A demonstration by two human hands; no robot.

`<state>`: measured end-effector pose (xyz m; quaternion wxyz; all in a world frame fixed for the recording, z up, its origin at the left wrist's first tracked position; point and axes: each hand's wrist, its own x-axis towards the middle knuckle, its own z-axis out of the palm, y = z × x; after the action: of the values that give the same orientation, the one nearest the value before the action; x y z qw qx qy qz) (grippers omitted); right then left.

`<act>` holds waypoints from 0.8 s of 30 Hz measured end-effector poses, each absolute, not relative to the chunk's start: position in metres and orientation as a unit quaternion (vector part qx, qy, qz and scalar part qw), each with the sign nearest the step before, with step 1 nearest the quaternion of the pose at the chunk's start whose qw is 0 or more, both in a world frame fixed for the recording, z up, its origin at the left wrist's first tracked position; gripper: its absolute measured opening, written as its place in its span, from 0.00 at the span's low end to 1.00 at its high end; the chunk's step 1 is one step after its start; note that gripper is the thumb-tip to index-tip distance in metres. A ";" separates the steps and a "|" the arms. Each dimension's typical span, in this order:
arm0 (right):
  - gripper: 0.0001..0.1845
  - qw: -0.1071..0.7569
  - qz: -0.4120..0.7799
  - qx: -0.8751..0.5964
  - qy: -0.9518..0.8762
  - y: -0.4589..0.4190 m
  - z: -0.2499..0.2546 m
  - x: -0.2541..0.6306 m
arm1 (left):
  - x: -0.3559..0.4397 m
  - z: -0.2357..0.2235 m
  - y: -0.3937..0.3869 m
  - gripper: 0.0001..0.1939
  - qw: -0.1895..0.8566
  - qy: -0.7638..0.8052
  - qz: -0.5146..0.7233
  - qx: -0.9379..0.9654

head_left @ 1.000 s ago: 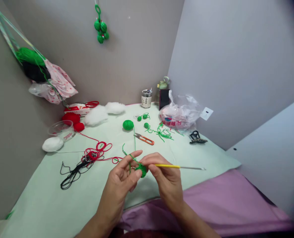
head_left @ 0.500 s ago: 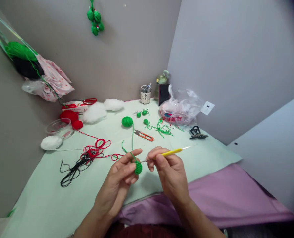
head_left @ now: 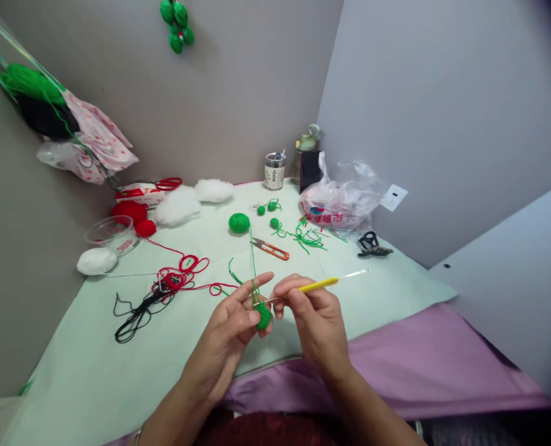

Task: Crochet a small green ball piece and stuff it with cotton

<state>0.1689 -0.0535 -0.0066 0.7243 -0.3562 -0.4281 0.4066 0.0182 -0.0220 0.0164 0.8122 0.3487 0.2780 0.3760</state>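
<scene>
Between the thumb and fingers of my left hand (head_left: 231,328) is a small green crochet piece (head_left: 264,317). Green yarn runs over my raised left index finger and back to a green yarn ball (head_left: 239,223) on the table. My right hand (head_left: 315,313) is closed around the yellow handle of a crochet hook (head_left: 319,285). The hook's thin metal shaft points left, its tip at the yarn just above the crochet piece. Beyond my hands lie orange-handled thread snips (head_left: 271,249).
Tangled red yarn (head_left: 175,279) and a black yarn bundle (head_left: 140,316) lie left. White stuffing (head_left: 177,207), a clear plastic cup (head_left: 117,235) and a white yarn ball (head_left: 97,262) stand behind. Small green balls (head_left: 274,223), a plastic bag (head_left: 340,198) and a black claw clip (head_left: 372,246) are at right.
My left index finger has lifted, with the yarn now stretched up over it. The crochet piece has shifted slightly right, and the hook tip has moved left to the yarn. The view has tilted slightly.
</scene>
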 end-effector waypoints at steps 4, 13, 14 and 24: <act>0.16 0.731 0.472 -0.347 -0.351 -0.050 -0.006 0.176 | 0.017 0.012 -0.018 0.22 0.844 0.237 0.374 0.302; 0.12 0.691 0.347 -0.409 -0.485 -0.057 -0.007 0.172 | 0.020 0.000 -0.028 0.24 0.721 0.312 0.399 0.472; 0.12 0.692 0.353 -0.410 -0.478 -0.057 -0.008 0.173 | 0.019 -0.001 -0.028 0.24 0.717 0.314 0.400 0.476; 0.13 0.718 0.458 -0.350 -0.390 -0.052 -0.016 0.177 | 0.015 -0.004 -0.020 0.23 0.696 0.330 0.411 0.488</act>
<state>0.1775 -0.0520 -0.0157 0.7183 -0.3498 -0.3901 0.4577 0.0146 -0.0200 -0.0043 0.6960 0.4879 0.3302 0.4105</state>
